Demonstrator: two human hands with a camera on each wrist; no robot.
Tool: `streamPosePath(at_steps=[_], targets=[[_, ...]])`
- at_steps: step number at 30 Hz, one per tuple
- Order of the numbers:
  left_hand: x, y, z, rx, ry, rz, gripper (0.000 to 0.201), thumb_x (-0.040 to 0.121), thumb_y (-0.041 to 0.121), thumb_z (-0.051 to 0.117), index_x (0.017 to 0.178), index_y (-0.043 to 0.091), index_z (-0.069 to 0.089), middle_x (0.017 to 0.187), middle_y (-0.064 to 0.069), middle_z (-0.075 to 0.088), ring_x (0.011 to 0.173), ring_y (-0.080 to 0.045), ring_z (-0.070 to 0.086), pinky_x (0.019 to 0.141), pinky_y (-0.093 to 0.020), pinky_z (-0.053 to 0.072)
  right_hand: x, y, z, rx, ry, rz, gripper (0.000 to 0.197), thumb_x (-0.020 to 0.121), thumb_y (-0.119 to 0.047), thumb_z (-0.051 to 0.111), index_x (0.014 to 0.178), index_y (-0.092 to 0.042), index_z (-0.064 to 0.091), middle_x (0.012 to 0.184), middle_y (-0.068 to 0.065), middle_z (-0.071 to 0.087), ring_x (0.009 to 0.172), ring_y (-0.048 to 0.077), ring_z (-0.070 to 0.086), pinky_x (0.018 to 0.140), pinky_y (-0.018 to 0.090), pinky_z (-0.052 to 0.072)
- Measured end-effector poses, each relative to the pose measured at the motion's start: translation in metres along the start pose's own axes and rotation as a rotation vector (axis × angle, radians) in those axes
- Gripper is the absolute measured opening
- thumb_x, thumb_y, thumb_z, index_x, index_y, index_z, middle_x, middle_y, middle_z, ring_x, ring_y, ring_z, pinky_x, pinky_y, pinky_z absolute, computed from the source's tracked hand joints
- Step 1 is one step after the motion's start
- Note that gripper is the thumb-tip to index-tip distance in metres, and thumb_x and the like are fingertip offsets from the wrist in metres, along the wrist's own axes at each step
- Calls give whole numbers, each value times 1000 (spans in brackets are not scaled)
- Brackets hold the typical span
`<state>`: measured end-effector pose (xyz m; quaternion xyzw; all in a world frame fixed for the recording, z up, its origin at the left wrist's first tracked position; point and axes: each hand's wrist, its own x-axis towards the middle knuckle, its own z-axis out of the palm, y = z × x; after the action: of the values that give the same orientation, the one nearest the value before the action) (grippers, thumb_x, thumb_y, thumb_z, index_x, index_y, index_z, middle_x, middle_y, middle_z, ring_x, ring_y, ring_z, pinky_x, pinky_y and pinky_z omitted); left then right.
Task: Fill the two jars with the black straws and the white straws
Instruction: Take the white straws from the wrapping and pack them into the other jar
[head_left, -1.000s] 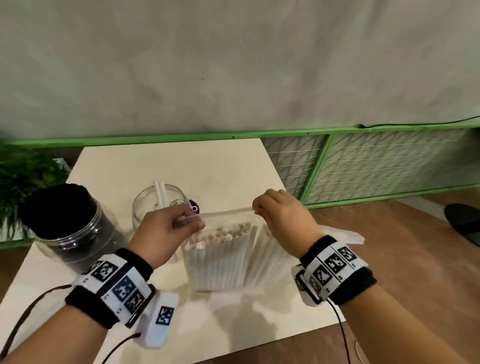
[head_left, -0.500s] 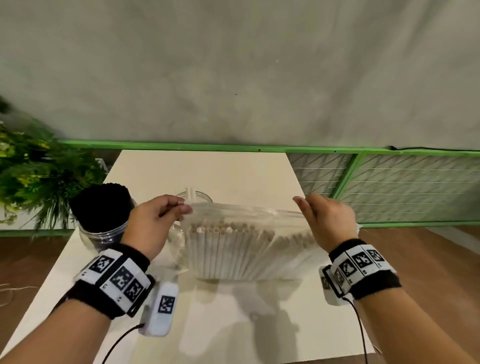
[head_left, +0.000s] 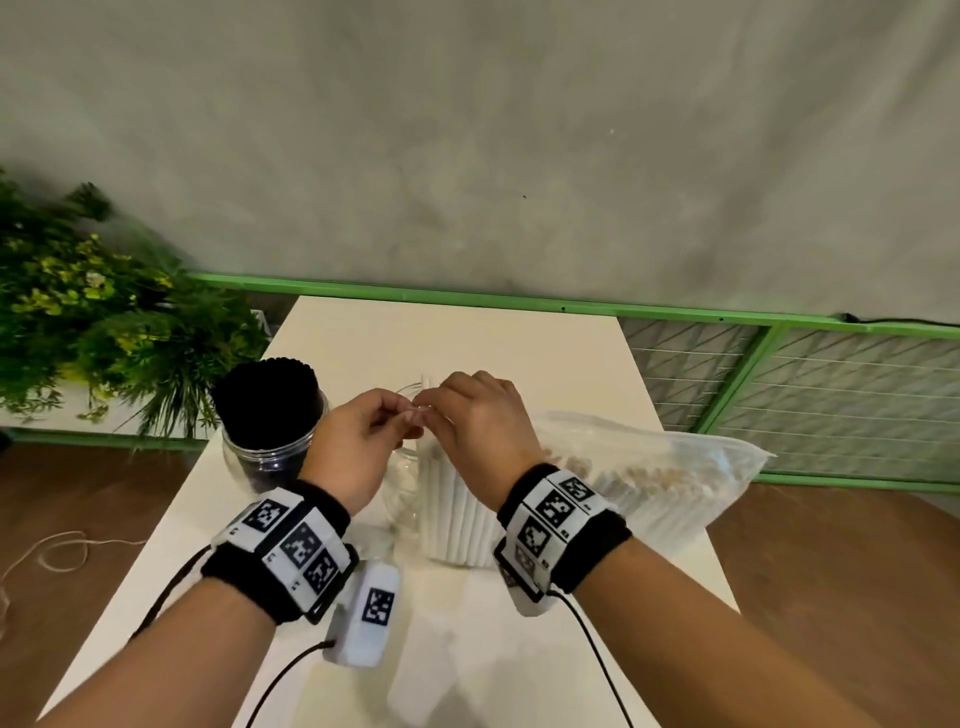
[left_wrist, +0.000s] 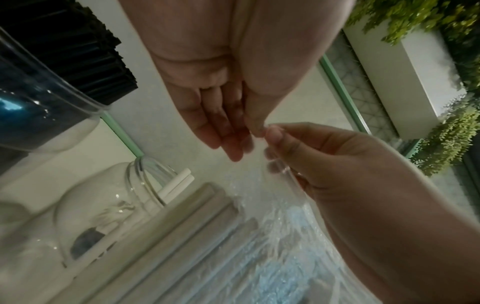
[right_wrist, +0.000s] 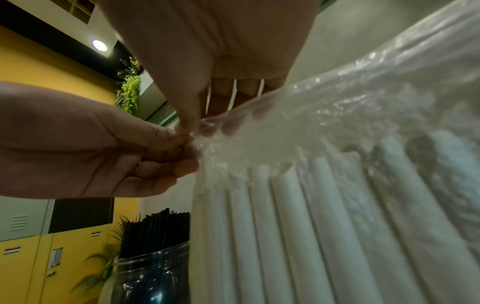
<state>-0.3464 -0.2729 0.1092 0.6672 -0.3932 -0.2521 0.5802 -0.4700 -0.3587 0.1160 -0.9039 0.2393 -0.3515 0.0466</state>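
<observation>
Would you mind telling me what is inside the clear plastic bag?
The plastic bag holds a packed row of white straws, open ends up. The right hand and its wrist band cover part of the row, so no count is possible.

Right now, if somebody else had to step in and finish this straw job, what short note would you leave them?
Left hand and right hand: both pinch the top edge of the clear bag at one corner, fingertips almost touching; whether it is open, I cannot tell.
Bag of white straws: stands on the table, in front of the clear jar.
Done: the jar of black straws, to the left, looks full.
Left: the clear jar holds only a couple of white straws; open the bag and move the rest across.
</observation>
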Motion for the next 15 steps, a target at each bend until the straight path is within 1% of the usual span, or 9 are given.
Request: streamPosePath(at_steps=[2,4,7,8,10,11,12,14,15], targets=[[-1,2,3,60,1,31,13,91,6,58,81,14,62,73,2,72,75,-9,70,76,-26,51,2,2,1,-20,-10,-16,20,88,-30,52,86,-24,71,79,-4,65,72,25,57,68,34,42],[-2,2,4,131,20,71,14,92,8,56,81,16,59,76,2,71,73,-6,70,77,-29,53,0,9,0,-64,-42,-20,7,84,-21,61,85,-22,67,79,-4,62,71,24,55,67,35,41],[2,-6,-5,95,93,49,19,94,6,52,79,19,55,78,0,69,73,-7,70,80,-37,55,-16,43,-16,-158,-41,72,7,85,-21,59,84,-21,66,79,-2,60,71,26,55,65,33,38],[4,-9,-9,84,101,32,19,94,7,52,80,19,55,79,0,69,74,-8,70,81,-37,55,-25,60,-24,-207,-25,100,4,83,-17,64,84,-21,65,78,-3,60,70,26,55,64,31,35],[6,-11,-14,105,89,19,16,94,9,53,81,18,56,81,0,69,77,-7,70,82,-32,54,-44,91,-45,-310,-16,174,19,76,-8,74,85,-22,65,78,-4,60,69,25,55,67,29,29],[7,-12,-14,112,83,19,15,94,9,53,82,17,56,82,1,69,79,-7,70,82,-29,53,-52,103,-56,-342,-18,219,22,75,-6,74,85,-22,64,79,-4,60,71,25,55,68,29,28],[9,-13,-13,109,81,20,16,94,9,52,82,18,56,82,1,68,79,-6,70,82,-27,52,-59,113,-66,-358,-14,263,21,77,-5,72,86,-21,63,81,-4,60,74,26,55,69,31,31],[11,-13,-11,95,95,20,18,95,8,52,81,19,55,81,2,67,77,-7,70,82,-29,51,-67,126,-82,-362,-2,350,14,84,-7,66,88,-20,63,87,-1,62,82,29,55,72,37,37],[13,-14,-9,89,100,16,18,95,9,51,80,20,54,81,2,67,78,-9,70,83,-30,51,-69,131,-88,-363,0,390,12,86,-9,63,89,-20,63,90,0,63,85,30,54,73,38,38]])
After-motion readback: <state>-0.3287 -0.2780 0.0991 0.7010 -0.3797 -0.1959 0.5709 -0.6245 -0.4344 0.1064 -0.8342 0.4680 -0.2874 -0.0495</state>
